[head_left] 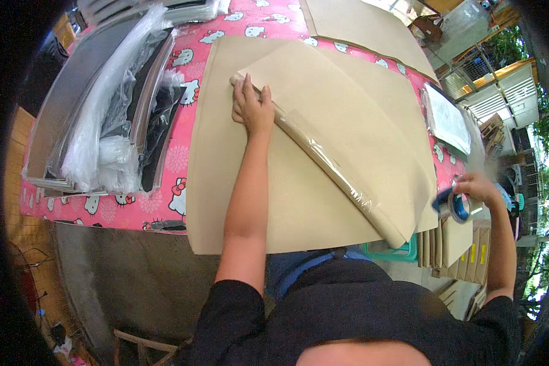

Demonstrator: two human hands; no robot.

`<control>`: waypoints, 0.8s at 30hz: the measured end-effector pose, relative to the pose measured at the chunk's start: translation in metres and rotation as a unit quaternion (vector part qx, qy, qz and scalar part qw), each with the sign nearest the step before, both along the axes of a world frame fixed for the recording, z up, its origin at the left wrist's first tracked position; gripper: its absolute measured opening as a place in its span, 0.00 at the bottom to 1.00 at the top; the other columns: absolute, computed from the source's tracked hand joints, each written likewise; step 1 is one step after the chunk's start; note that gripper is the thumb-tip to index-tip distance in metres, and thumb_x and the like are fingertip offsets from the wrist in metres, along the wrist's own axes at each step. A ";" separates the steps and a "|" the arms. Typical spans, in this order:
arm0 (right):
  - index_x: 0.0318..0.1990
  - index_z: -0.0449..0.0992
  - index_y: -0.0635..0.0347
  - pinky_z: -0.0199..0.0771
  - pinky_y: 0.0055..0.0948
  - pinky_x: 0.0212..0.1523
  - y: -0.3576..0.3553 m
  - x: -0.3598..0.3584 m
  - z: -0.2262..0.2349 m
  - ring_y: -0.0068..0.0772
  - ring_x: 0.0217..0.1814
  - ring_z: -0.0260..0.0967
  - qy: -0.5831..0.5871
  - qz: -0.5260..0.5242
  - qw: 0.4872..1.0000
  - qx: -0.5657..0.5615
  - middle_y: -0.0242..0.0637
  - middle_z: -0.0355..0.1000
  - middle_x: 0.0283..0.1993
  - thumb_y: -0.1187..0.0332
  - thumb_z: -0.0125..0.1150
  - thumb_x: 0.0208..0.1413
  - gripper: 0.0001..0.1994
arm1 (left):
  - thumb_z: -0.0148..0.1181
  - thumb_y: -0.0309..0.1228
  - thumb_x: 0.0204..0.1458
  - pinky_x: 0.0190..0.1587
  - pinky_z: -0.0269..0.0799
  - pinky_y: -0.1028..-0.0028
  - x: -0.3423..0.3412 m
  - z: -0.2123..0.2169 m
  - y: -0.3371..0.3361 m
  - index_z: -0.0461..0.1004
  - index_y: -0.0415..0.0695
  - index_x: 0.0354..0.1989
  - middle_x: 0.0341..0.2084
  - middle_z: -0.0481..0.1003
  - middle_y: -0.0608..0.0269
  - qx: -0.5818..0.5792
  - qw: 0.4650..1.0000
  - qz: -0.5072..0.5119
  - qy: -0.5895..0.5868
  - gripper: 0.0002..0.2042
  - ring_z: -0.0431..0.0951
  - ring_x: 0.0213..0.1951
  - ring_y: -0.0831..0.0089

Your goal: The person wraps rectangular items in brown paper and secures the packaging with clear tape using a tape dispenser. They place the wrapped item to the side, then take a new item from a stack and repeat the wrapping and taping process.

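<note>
My left hand (pixel 252 110) is closed over the upper end of a rolled fold of brown kraft paper (pixel 372 207). The roll slants down to the right, and a shiny strip of clear tape or film (pixel 335 165) runs along it. Loose paper fans out from the roll's upper right side. Beneath lies a larger flat sheet of kraft paper (pixel 216 183), overhanging the table's front edge. Off to the right, past the paper, my right hand (pixel 479 186) grips a blue tape dispenser (pixel 452 205), slightly blurred.
A pink patterned cloth (pixel 165 210) covers the table. Flat dark panels with crumpled clear plastic (pixel 97 134) are stacked at left. Another kraft sheet (pixel 366 30) lies at the far side. A white plastic-wrapped packet (pixel 448 119) sits at right. Folded cardboard (pixel 460 244) and a green crate (pixel 412 249) stand below.
</note>
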State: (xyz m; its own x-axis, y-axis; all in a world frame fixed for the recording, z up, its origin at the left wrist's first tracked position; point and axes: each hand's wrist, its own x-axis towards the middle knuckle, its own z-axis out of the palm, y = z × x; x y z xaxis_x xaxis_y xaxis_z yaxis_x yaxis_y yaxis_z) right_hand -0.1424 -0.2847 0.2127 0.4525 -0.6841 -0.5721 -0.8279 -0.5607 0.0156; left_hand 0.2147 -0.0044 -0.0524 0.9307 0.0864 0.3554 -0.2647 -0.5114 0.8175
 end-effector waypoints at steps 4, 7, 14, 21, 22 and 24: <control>0.45 0.73 0.66 0.70 0.28 0.40 0.021 -0.002 -0.021 0.31 0.37 0.73 -0.291 0.136 0.926 -0.198 0.43 0.75 0.36 0.57 0.66 0.36 0.28 | 0.43 0.48 0.55 0.57 0.36 0.40 -0.068 0.023 -0.015 0.50 0.60 0.64 0.65 0.45 0.58 0.208 0.970 -0.126 -0.024 0.27 0.46 0.63 0.52; 0.47 0.72 0.62 0.70 0.30 0.39 0.005 0.025 -0.043 0.36 0.38 0.74 -0.385 0.179 0.885 -0.191 0.45 0.75 0.37 0.57 0.65 0.36 0.28 | 0.39 0.49 0.56 0.56 0.29 0.35 -0.118 0.018 -0.028 0.42 0.52 0.66 0.65 0.41 0.54 0.193 0.971 -0.131 0.060 0.30 0.40 0.65 0.50; 0.56 0.65 0.52 0.71 0.37 0.36 -0.096 0.062 -0.126 0.45 0.37 0.72 -0.448 0.245 0.817 -0.266 0.49 0.72 0.38 0.57 0.64 0.39 0.32 | 0.37 0.48 0.57 0.54 0.24 0.31 -0.232 -0.005 -0.049 0.38 0.43 0.65 0.65 0.37 0.45 0.219 0.948 -0.129 0.191 0.33 0.34 0.66 0.47; 0.57 0.63 0.51 0.67 0.41 0.35 -0.170 0.054 -0.209 0.46 0.31 0.68 -0.407 0.307 0.798 -0.319 0.44 0.69 0.29 0.59 0.65 0.38 0.34 | 0.31 0.50 0.57 0.53 0.18 0.31 -0.153 0.027 -0.042 0.40 0.50 0.66 0.67 0.35 0.60 0.199 0.945 0.001 0.260 0.30 0.29 0.66 0.49; 0.58 0.62 0.48 0.65 0.42 0.40 -0.164 0.051 -0.216 0.45 0.34 0.67 -0.390 0.275 0.825 -0.302 0.42 0.68 0.31 0.58 0.65 0.38 0.35 | 0.30 0.50 0.57 0.53 0.18 0.31 -0.140 0.025 -0.041 0.40 0.51 0.66 0.67 0.34 0.61 0.217 0.943 0.015 0.252 0.30 0.29 0.66 0.50; 0.58 0.62 0.47 0.64 0.43 0.43 -0.159 0.044 -0.220 0.44 0.38 0.66 -0.390 0.301 0.808 -0.323 0.41 0.68 0.33 0.58 0.65 0.38 0.34 | 0.28 0.50 0.57 0.53 0.17 0.31 -0.124 0.018 -0.044 0.40 0.51 0.66 0.67 0.34 0.64 0.254 0.937 0.030 0.236 0.30 0.30 0.67 0.53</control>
State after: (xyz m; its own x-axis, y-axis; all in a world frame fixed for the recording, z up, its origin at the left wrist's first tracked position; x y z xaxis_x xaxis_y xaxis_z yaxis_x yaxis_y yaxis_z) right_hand -0.0980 -0.4437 -0.0071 0.8655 -0.2473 0.4356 -0.3073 -0.9489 0.0718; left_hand 0.0907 -0.0482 -0.0343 0.9935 0.0757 -0.0853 0.1077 -0.8691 0.4827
